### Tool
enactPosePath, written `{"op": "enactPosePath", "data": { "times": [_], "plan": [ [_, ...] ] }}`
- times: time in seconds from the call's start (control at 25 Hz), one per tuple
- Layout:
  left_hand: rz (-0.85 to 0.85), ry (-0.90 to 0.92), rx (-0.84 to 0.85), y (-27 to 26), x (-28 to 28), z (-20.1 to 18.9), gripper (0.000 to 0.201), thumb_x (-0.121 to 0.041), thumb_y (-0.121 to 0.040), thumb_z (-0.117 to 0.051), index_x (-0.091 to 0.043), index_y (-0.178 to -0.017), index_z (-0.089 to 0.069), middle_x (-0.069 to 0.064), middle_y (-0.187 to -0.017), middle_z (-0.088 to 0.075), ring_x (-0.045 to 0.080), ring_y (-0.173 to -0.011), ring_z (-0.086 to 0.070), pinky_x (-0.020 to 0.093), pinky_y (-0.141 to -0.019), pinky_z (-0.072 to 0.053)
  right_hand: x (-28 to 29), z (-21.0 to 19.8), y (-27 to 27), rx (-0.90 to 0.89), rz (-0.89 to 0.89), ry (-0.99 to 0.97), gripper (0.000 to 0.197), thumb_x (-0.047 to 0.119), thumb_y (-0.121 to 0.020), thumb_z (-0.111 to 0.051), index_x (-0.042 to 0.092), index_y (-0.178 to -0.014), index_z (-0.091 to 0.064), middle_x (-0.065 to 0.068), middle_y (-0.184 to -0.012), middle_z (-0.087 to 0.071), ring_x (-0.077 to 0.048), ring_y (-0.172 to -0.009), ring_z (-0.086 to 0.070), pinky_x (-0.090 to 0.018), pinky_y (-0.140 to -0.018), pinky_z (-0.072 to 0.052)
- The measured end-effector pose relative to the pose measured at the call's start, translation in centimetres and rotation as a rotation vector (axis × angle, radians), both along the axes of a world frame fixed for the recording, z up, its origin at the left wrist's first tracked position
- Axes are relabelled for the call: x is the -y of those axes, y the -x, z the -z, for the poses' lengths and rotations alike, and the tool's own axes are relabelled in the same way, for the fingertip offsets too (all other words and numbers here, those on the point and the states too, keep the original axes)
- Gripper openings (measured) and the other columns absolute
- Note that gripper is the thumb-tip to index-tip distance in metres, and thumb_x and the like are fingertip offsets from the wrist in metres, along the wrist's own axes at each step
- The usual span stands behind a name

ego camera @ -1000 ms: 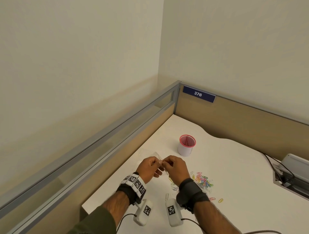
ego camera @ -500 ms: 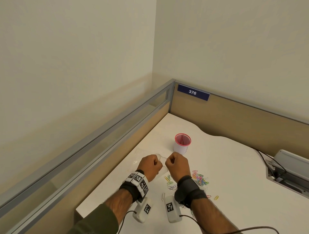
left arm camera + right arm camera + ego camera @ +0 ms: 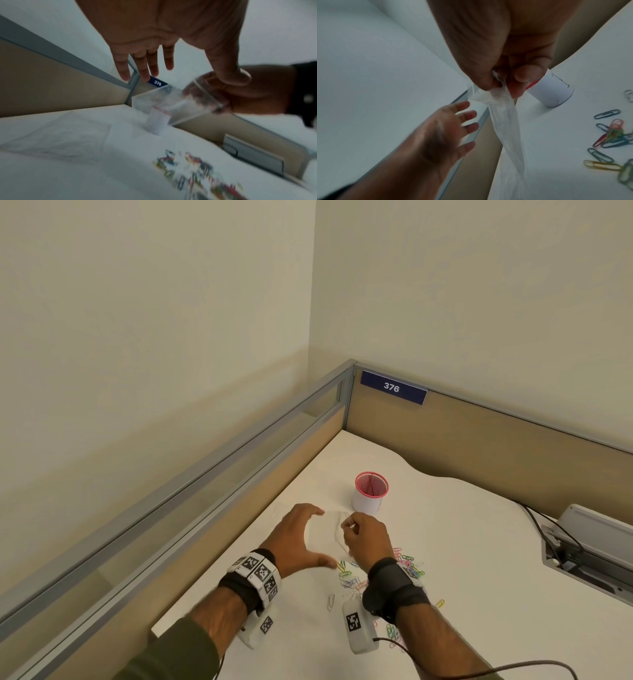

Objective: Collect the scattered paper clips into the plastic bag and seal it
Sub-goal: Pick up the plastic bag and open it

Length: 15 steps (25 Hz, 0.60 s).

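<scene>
A clear plastic bag (image 3: 337,534) hangs above the white desk (image 3: 479,559), and my right hand (image 3: 347,525) pinches its top edge between thumb and fingertips. In the right wrist view the bag (image 3: 508,121) droops down from that pinch (image 3: 500,86). My left hand (image 3: 322,539) is spread open just left of the bag, holding nothing; its straight fingers (image 3: 145,65) show in the left wrist view. Several coloured paper clips (image 3: 407,566) lie scattered on the desk under and right of my right wrist, seen closer (image 3: 611,135) in the right wrist view.
A white cup with a red mesh rim (image 3: 370,491) stands just behind the hands. Partition walls (image 3: 479,440) close the desk at the back and left. A cable box (image 3: 589,546) with wires sits in the desk at the right. One pale clip (image 3: 330,601) lies between my wrists.
My left hand let go of the bag's top, opened wide and drew away to the left. The right hand keeps its pinch, and the bag now hangs from it alone.
</scene>
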<state>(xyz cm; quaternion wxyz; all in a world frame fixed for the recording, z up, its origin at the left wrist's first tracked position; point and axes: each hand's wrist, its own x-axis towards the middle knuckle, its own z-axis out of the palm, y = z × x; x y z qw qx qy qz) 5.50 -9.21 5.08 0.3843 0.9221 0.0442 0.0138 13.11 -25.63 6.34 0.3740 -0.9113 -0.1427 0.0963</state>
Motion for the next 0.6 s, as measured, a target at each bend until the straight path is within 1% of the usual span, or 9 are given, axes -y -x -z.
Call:
{"op": "enactPosePath", "data": {
  "times": [0.04, 0.08, 0.12, 0.16, 0.24, 0.32, 0.44, 0.52, 0.6],
  "plan": [
    [0.032, -0.057, -0.033, 0.2, 0.2, 0.3, 0.111, -0.066, -0.051, -0.083, -0.033, -0.143, -0.029, -0.011, -0.149, -0.033, 0.007, -0.135, -0.034, 0.034, -0.113, -0.036, -0.1, -0.1, 0.1, -0.008, -0.013, -0.038, 0.013, 0.014, -0.086, -0.053, 0.023, -0.083, -0.063, -0.001, -0.081, -0.069, -0.023, -0.074, -0.065, -0.039, -0.076, -0.057],
    [0.059, -0.127, -0.05, 0.2, 0.5, 0.7, 0.124, -0.068, -0.05, -0.083, -0.034, -0.15, -0.016, -0.01, -0.158, -0.023, 0.009, -0.142, -0.026, 0.036, -0.119, -0.028, -0.2, -0.3, 0.2, -0.022, -0.036, -0.065, 0.013, 0.015, -0.086, -0.053, 0.022, -0.083, -0.063, -0.002, -0.081, -0.069, -0.024, -0.074, -0.065, -0.04, -0.076, -0.058],
    [0.072, -0.174, -0.047, 0.1, 1.0, 1.0, 0.127, -0.067, -0.053, -0.082, -0.034, -0.152, -0.009, -0.009, -0.161, -0.018, 0.011, -0.145, -0.021, 0.038, -0.122, -0.021, -0.4, -0.4, 0.3, -0.038, -0.071, -0.08, 0.012, 0.015, -0.087, -0.053, 0.021, -0.085, -0.064, -0.002, -0.081, -0.069, -0.025, -0.074, -0.065, -0.041, -0.077, -0.058],
    [0.064, -0.187, -0.027, -0.1, 1.6, 1.4, 0.123, -0.063, -0.058, -0.082, -0.032, -0.152, -0.01, -0.008, -0.161, -0.019, 0.012, -0.146, -0.022, 0.038, -0.123, -0.016, -0.6, -0.6, 0.5, -0.051, -0.107, -0.079, 0.012, 0.016, -0.088, -0.054, 0.019, -0.087, -0.065, -0.004, -0.082, -0.069, -0.026, -0.074, -0.065, -0.041, -0.077, -0.058],
    [0.018, -0.142, 0.051, -0.6, 2.4, 1.9, 0.103, -0.055, -0.067, -0.081, -0.03, -0.148, -0.022, -0.009, -0.153, -0.033, 0.012, -0.142, -0.03, 0.038, -0.125, -0.012, -1.0, -1.0, 0.8, -0.063, -0.153, -0.069, 0.012, 0.017, -0.09, -0.054, 0.016, -0.09, -0.066, -0.005, -0.083, -0.069, -0.024, -0.073, -0.065, -0.04, -0.078, -0.058],
    [-0.027, -0.123, 0.136, -0.9, 2.4, 2.2, 0.081, -0.049, -0.072, -0.077, -0.029, -0.137, -0.033, -0.013, -0.136, -0.045, 0.009, -0.131, -0.042, 0.041, -0.124, -0.02, -0.9, -1.1, 0.9, -0.058, -0.164, -0.058, 0.012, 0.019, -0.091, -0.055, 0.015, -0.092, -0.066, -0.007, -0.085, -0.07, -0.023, -0.074, -0.066, -0.04, -0.081, -0.058],
    [-0.034, -0.144, 0.145, -1.0, 2.3, 2.1, 0.064, -0.042, -0.075, -0.074, -0.028, -0.128, -0.039, -0.012, -0.123, -0.051, 0.006, -0.117, -0.045, 0.036, -0.122, -0.024, -0.7, -1.1, 0.8, -0.079, -0.163, -0.061, 0.01, 0.022, -0.09, -0.058, 0.017, -0.096, -0.065, -0.006, -0.086, -0.068, -0.027, -0.079, -0.065, -0.042, -0.08, -0.058],
    [-0.071, -0.134, 0.143, -1.2, 2.2, 2.0, 0.059, -0.038, -0.075, -0.075, -0.029, -0.122, -0.041, -0.013, -0.115, -0.051, 0.006, -0.107, -0.043, 0.031, -0.112, -0.035, -0.5, -1.4, 1.0, -0.026, -0.136, -0.048, 0.013, 0.028, -0.089, -0.06, 0.023, -0.101, -0.062, 0.0, -0.089, -0.065, -0.02, -0.079, -0.063, -0.035, -0.079, -0.057],
    [-0.123, -0.141, 0.14, -1.4, 1.9, 2.0, 0.057, -0.038, -0.073, -0.076, -0.032, -0.118, -0.041, -0.013, -0.11, -0.05, 0.01, -0.105, -0.044, 0.03, -0.099, -0.044, -0.4, -1.9, 1.4, 0.12, -0.076, -0.056, 0.018, 0.035, -0.089, -0.06, 0.026, -0.105, -0.06, 0.006, -0.094, -0.062, -0.011, -0.082, -0.06, -0.024, -0.079, -0.053]
  ]
}}
